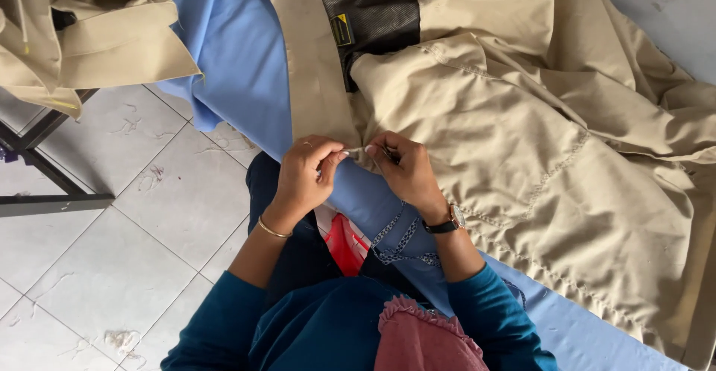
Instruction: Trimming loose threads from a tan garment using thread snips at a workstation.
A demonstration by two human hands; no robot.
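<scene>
A large beige jacket (522,140) with stitched seams lies spread over a blue cloth (246,50). My left hand (306,171), with a gold bangle on the wrist, pinches the jacket's edge near the middle of the view. My right hand (406,171), a dark watch on its wrist, grips the same edge right beside it, and a small thin tool seems to sit between its fingers, too small to identify. The two hands almost touch. A black mesh lining (373,5) with a small yellow label shows at the top of the jacket.
More beige garments (82,28) are piled on a dark metal frame (45,192) at the upper left. White floor tiles (97,266) carry scattered thread scraps. A red and white bag (343,240) lies on my lap under the blue cloth.
</scene>
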